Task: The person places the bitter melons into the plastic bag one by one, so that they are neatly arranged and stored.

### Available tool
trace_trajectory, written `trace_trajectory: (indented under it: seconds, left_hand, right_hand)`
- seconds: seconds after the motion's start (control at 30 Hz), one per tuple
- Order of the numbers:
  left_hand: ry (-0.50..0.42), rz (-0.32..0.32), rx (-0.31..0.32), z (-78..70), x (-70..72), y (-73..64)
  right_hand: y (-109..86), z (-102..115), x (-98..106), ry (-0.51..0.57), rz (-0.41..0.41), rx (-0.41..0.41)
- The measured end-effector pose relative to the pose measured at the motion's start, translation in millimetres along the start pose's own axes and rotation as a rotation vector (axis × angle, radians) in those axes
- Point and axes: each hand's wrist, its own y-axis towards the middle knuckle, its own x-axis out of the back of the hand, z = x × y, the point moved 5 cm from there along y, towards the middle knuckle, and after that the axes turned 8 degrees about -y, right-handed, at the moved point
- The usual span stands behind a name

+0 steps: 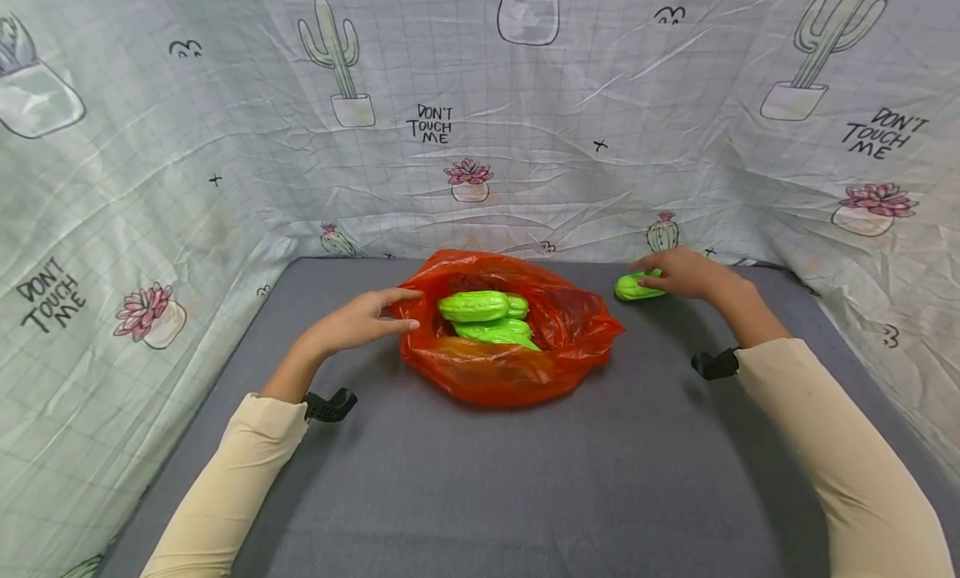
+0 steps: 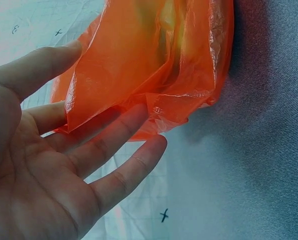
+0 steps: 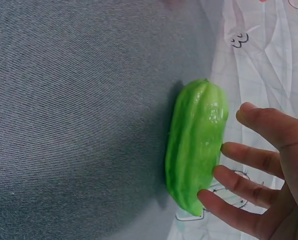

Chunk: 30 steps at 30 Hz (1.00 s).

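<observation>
An orange-red plastic bag (image 1: 502,382) lies with its mouth wide, showing several light-green, ridged gourds (image 1: 472,306) inside. At the bag's left rim is my left hand (image 1: 363,318), its fingers extended and touching the thin plastic. In the left wrist view the index fingertip goes behind the bag's edge, while the thumb lies along the front of it. Far to the right, my right hand (image 1: 686,272) reaches over one more green gourd (image 3: 196,147) on the table. Its thumb and fingers are spread, with fingertips right at the gourd's side.
A grey cloth covers the table (image 1: 480,486). Behind and on both sides hang pale curtains (image 1: 540,161) printed with cacti and lettering, close to the table's back edge. A black wrist camera (image 1: 330,406) sits on the left wrist, another wrist camera (image 1: 715,364) on the right.
</observation>
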Motion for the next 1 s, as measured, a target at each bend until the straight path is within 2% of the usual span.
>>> trace_trajectory:
  seconds: [0.17, 0.57, 0.73, 0.83, 1.0]
  left_hand:
    - [-0.006, -0.001, 0.005, 0.7, -0.2, -0.7]
    - [-0.003, 0.007, -0.002, -1.8, -0.8, 0.9]
    - [0.000, 0.010, -0.001, -2.2, -1.0, 1.3]
    - [-0.004, 0.012, 0.001, -2.3, -1.2, 1.4]
    - [-0.011, 0.010, 0.003, -2.0, -1.8, 1.3]
  right_hand:
    - [1.0, 2, -5, -0.010, 0.009, -0.008]
    - [-1.0, 2, -5, 0.022, -0.034, -0.014]
    - [-2.3, -3, -9, 0.044, -0.041, -0.057]
    - [-2.6, -6, -12, 0.085, -0.018, -0.108]
    - [-2.9, -7, -16, 0.107, 0.076, -0.155]
